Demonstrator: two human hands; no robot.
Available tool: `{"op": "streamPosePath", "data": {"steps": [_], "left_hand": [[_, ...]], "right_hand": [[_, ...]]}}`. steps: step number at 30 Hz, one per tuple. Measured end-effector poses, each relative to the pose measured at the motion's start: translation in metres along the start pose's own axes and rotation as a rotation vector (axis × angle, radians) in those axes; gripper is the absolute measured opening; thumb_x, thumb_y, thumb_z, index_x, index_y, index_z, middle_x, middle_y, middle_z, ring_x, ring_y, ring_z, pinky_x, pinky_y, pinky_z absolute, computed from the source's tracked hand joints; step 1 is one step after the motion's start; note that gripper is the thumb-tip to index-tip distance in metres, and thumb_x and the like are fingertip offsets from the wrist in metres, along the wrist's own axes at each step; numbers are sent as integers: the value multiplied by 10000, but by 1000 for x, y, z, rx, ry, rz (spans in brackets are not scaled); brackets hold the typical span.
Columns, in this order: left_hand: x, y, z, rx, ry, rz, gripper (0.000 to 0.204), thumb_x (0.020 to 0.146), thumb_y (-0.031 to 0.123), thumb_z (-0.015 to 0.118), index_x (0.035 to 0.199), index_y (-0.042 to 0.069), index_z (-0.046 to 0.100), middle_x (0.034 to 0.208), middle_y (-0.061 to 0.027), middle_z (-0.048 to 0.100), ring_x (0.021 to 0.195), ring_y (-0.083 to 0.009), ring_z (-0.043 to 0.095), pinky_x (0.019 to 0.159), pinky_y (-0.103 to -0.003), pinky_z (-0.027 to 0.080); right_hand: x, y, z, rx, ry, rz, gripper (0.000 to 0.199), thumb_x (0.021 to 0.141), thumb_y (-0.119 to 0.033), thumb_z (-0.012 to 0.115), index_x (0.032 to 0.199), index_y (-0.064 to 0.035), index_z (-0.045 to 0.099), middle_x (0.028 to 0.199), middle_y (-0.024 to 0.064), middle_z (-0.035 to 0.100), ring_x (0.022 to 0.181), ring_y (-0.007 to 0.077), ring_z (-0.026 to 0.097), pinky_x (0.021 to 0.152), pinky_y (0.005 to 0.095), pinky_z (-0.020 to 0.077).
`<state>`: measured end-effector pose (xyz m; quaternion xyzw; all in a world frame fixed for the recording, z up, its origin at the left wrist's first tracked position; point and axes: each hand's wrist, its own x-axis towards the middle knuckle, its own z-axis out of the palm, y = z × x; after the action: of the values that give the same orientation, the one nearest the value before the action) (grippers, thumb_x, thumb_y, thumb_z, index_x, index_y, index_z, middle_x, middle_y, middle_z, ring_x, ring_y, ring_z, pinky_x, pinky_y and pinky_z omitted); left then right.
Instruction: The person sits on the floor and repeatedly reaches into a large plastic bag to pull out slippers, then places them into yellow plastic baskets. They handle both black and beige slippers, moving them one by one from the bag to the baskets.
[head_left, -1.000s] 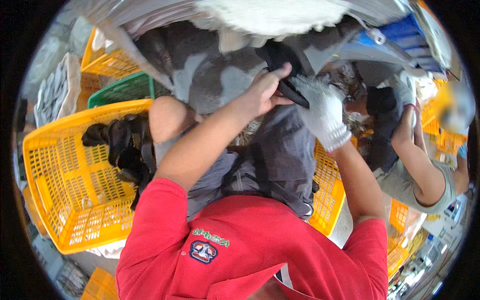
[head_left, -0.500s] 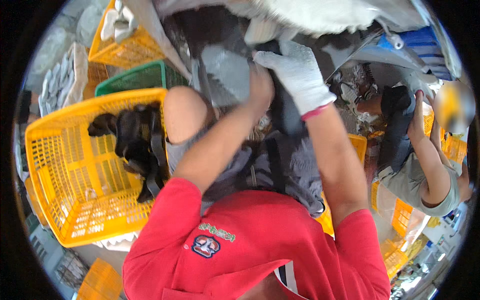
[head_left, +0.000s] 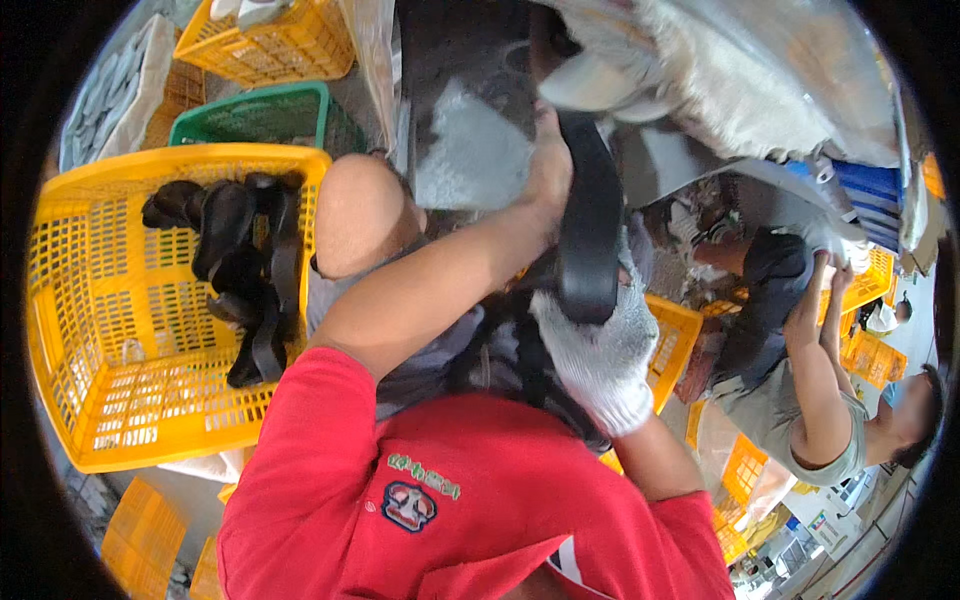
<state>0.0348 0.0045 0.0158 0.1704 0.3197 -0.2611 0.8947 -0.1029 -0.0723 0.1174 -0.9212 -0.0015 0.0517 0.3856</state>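
Note:
A long black shoe sole [head_left: 590, 220] stretches lengthwise between my two hands over my lap. My left hand [head_left: 548, 165], bare, is closed at its far end, with the fingers mostly hidden behind it. White knit glove on, my right hand [head_left: 605, 350] wraps the near end from below and the right. Just beyond the sole's far tip sits a pale rounded machine part [head_left: 590, 88]; whether they touch I cannot tell. Several similar black soles [head_left: 240, 240] lie piled in the yellow basket [head_left: 110, 390] at my left.
White fleecy material [head_left: 740, 105] overhangs the machine at the upper right. Behind the yellow basket stand a green crate [head_left: 250, 105] and another yellow crate [head_left: 280, 50]. A grey sheet [head_left: 470, 150] lies ahead. At the right, another person [head_left: 800, 400] reaches forward with both arms.
My right hand has come down toward me and now grips the sole's near end. The sole shows plainly now, where it was blurred and mostly covered. The view has shifted slightly.

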Motion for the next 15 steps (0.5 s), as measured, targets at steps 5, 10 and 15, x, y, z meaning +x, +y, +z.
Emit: {"op": "streamPosePath", "data": {"steps": [5, 10, 15], "left_hand": [[33, 8, -19, 319, -219, 657, 614, 1109, 404, 235, 1351, -46, 577, 1251, -238, 685, 1122, -378, 686, 976, -502, 562], [41, -15, -52, 240, -146, 567, 814, 1073, 666, 190, 1331, -15, 554, 1152, -247, 691, 1036, -372, 688, 947, -532, 543], [92, 5, -38, 45, -153, 215, 814, 1016, 659, 235, 1316, -27, 554, 975, -301, 642, 900, -495, 650, 817, -664, 560]], "right_hand": [[75, -10, 2, -82, 253, -216, 435, 828, -348, 850, 1084, -19, 727, 877, 193, 746, 826, 306, 761, 774, 393, 577], [87, -11, 6, -59, -41, -260, 473, 834, -359, 829, 1108, 6, 707, 957, 230, 737, 928, 362, 746, 824, 403, 559], [55, -8, -6, -376, -155, -271, 381, 869, -180, 756, 1201, -8, 682, 1086, 222, 727, 1025, 368, 709, 933, 414, 533]]}}
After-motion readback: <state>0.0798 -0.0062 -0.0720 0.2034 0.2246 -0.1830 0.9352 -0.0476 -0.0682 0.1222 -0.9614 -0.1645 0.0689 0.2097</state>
